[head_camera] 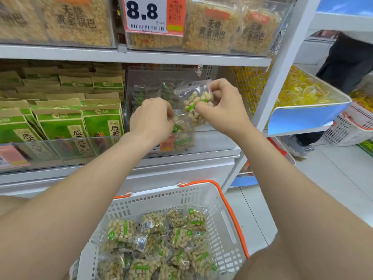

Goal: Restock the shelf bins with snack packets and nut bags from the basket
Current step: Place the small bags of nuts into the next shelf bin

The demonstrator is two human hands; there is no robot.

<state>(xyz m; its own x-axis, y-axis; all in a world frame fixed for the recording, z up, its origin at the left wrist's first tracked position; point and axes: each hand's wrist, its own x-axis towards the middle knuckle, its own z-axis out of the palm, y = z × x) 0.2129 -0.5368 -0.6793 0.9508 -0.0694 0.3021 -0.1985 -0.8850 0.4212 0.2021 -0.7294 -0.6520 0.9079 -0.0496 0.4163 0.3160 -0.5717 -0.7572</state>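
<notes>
Fingers (219, 88) round green-labelled peanut bag (196, 99)

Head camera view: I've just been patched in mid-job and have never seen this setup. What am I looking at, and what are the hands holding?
There is no robot here. One camera sits on a person's head, looking forward and down, so both bare arms reach in from the bottom of the picture. The right hand pinches a clear peanut bag over the clear shelf bin. The left hand seems to grip a second bag lower down, at the bin's front. Below, the white basket holds more peanut bags. Green packets fill the next bin to the left.
</notes>
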